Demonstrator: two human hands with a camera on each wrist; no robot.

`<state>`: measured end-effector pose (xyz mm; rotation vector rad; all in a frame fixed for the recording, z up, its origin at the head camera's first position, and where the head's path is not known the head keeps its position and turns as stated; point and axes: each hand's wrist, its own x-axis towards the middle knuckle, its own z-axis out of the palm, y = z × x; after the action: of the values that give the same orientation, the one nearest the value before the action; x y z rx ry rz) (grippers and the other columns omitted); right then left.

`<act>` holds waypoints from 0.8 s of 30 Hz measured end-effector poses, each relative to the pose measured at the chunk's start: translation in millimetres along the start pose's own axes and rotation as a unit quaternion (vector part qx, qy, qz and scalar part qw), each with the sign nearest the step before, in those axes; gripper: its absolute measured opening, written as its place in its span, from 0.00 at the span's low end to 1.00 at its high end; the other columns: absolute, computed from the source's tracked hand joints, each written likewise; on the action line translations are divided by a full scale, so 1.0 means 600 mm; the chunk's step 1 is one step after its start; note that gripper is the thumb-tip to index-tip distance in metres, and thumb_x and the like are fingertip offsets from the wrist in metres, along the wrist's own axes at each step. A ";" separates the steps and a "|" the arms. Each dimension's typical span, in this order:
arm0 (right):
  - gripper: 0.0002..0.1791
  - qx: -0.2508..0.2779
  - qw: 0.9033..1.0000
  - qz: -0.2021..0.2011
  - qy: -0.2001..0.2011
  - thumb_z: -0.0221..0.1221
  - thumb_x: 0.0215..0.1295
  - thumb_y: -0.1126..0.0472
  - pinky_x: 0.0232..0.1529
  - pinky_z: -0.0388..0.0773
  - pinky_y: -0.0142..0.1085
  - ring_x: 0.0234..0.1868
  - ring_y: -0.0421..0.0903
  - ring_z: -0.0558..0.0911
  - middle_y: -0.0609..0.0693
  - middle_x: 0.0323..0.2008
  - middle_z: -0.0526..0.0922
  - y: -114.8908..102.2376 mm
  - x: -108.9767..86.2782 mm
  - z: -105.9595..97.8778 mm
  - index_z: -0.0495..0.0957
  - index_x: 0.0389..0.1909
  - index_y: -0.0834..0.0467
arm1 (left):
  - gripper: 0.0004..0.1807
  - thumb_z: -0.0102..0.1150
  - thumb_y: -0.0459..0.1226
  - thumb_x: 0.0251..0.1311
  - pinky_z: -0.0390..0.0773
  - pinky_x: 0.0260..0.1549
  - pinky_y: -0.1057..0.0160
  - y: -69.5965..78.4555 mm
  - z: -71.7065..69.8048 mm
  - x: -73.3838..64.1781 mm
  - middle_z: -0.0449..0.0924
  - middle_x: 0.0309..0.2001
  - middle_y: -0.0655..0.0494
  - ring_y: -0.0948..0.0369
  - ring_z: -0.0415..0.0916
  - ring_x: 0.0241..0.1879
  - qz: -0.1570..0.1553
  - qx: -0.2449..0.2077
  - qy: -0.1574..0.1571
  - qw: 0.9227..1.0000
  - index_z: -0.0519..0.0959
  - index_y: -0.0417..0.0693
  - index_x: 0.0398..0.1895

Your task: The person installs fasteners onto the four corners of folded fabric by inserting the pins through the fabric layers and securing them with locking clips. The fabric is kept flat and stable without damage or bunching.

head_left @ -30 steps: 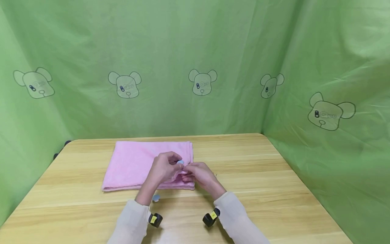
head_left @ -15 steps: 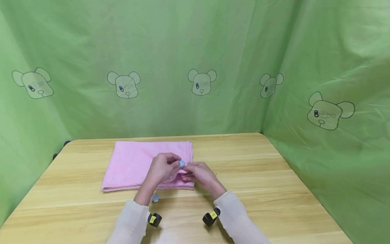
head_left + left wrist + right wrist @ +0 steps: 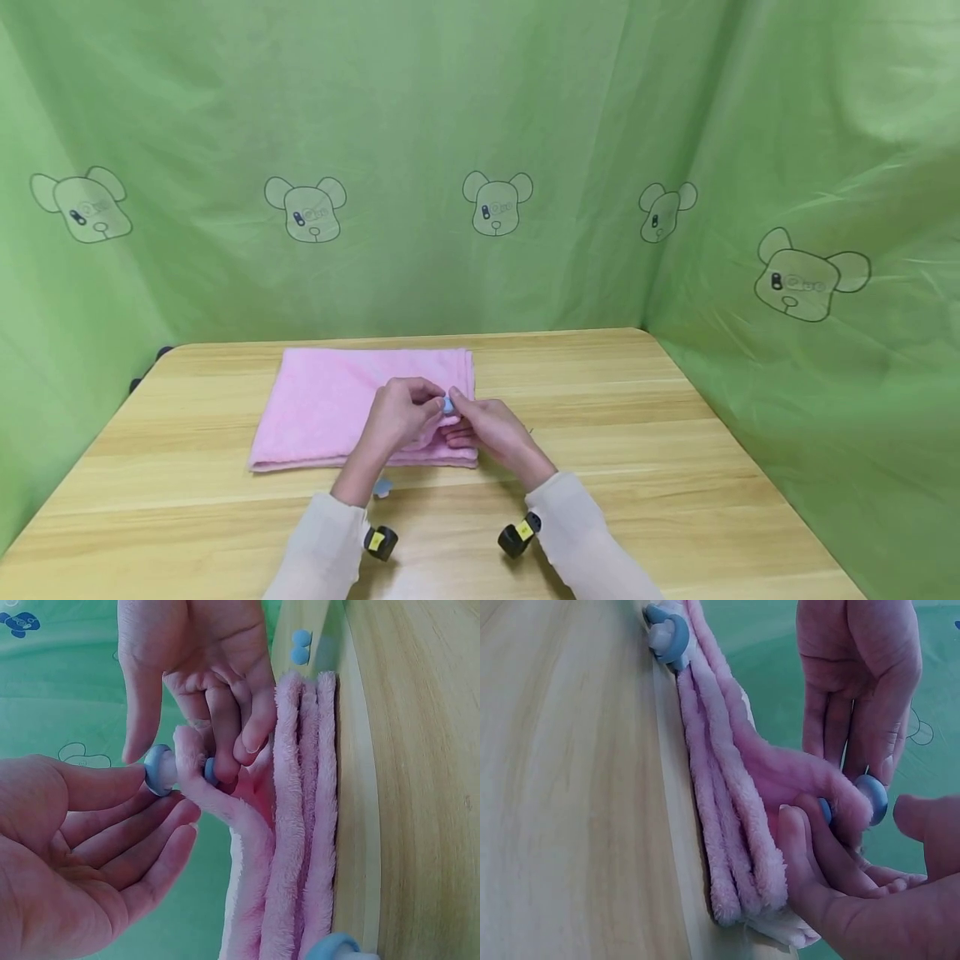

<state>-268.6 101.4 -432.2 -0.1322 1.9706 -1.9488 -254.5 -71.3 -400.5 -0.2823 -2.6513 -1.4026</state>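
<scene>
A folded pink plush blanket (image 3: 330,404) lies on the table, its near right corner lifted between the hands. My left hand (image 3: 401,412) pinches the rounded cap of a light blue and white quilt clip (image 3: 159,770) on the outer side of the raised fold. Under that fold, curled fingers of my right hand (image 3: 495,429) hold the clip's smaller blue part (image 3: 825,810), mostly hidden by fabric. The right thumb stands raised beside the cap; whether it touches is hard to tell.
Another light blue clip (image 3: 383,487) sits on the wooden table (image 3: 600,467) by the blanket's near edge. Two small blue round shapes (image 3: 300,647) appear near the table's edge in the left wrist view. Green curtains (image 3: 405,167) enclose the back and sides.
The right thumb has lifted off the blanket's edge and moved up beside the clip's cap. The left hand has shifted very slightly, still pinching the clip. The blanket has stayed in place.
</scene>
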 end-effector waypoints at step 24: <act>0.27 -0.043 0.999 -0.007 0.007 0.58 0.73 0.49 0.41 0.86 0.36 0.31 0.42 0.86 0.57 0.34 0.89 0.008 0.002 -0.004 0.82 0.47 0.73 | 0.06 0.67 0.33 0.60 0.82 0.47 0.49 -0.002 0.001 -0.002 0.90 0.36 0.51 0.56 0.86 0.37 -0.015 0.007 -0.034 0.999 0.88 0.46 0.40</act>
<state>-269.3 103.3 -436.9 -0.1550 2.0688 -1.8778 -253.6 -71.8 -402.0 -0.2955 -2.7295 -1.4077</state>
